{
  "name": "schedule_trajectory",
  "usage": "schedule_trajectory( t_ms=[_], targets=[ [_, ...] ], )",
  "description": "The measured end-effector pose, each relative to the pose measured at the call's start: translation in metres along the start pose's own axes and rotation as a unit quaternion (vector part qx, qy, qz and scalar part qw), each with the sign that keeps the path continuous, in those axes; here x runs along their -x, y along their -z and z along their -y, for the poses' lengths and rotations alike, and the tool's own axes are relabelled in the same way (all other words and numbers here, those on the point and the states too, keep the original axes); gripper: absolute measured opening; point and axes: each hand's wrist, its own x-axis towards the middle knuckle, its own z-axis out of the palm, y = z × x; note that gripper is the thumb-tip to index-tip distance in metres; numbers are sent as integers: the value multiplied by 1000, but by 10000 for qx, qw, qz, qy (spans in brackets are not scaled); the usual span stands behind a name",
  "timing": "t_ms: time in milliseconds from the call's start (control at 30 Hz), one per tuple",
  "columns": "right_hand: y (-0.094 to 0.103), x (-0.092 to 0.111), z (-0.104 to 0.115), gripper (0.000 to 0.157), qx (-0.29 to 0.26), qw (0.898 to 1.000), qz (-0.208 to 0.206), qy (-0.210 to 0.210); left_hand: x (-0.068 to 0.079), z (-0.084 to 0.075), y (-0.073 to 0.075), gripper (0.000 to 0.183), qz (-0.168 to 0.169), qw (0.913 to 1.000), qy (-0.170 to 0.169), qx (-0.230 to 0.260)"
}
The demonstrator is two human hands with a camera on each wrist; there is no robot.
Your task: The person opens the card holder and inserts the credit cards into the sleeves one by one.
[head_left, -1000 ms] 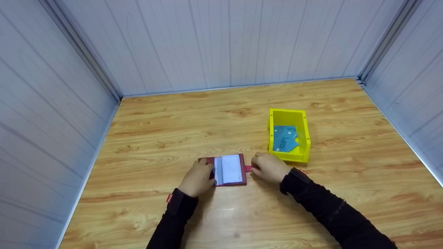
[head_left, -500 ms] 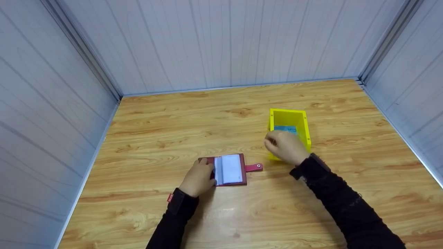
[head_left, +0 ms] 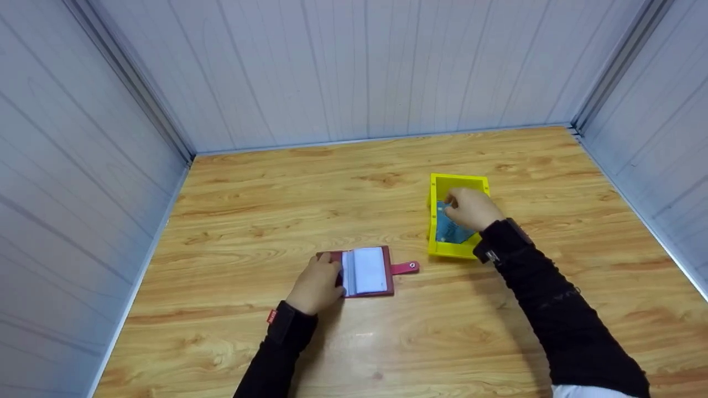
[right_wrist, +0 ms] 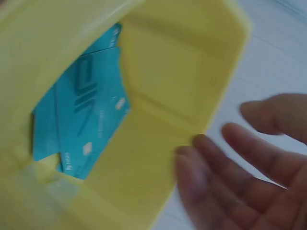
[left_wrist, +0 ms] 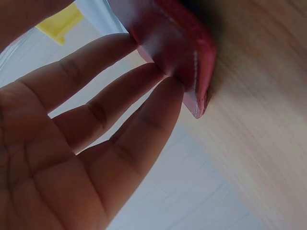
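Left hand (head_left: 316, 283) nearest, sleeve black, resting on the left half of the open red wallet (head_left: 365, 272); the left wrist view shows its fingers (left_wrist: 144, 81) straight and laid against the wallet's red edge, nothing curled round it. Wallet lies flat on the tabletop (head_left: 249, 232), clear card sleeves facing up, its snap strap (head_left: 405, 267) sticking out on the side away from the left hand, toward the right arm. Right hand (head_left: 470, 209) farther out, well apart from the left, hovering over the open top of the yellow bin (head_left: 434, 221). Right wrist view is blurred, but its fingers (right_wrist: 249, 163) look spread and relaxed, beside the bin's near wall, gripping nothing that shows. Under that hand, inside the bin, lie teal cards (right_wrist: 81, 124), stacked loosely on the floor of the bin, overlapping at an angle; in the head view a slice of teal shows just left of and below the knuckles. Whether the fingertips touch the cards cannot be told. Bin stands just beyond and to the right of the wallet, near but not touching the strap. Past both hands, grey panelled walls (head_left: 354, 72).
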Motion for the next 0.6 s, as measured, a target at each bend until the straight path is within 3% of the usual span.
schedule_trajectory(
  t_ms=[167, 400, 600],
  targets=[
    [-6, -14, -5, 41, 341, 9969, 685, -204, 1, 0, 1, 30, -13, 10000, -13, 26],
    [-15, -23, -6, 47, 783, 9914, 1007, -303, 1, 1, 0, 28, -134, 9997, -190, -59],
    [-25, -28, -13, 55, 1003, 9875, 1163, -346, 0, 1, 0, 30, -23, 10000, -72, 26]
  ],
)
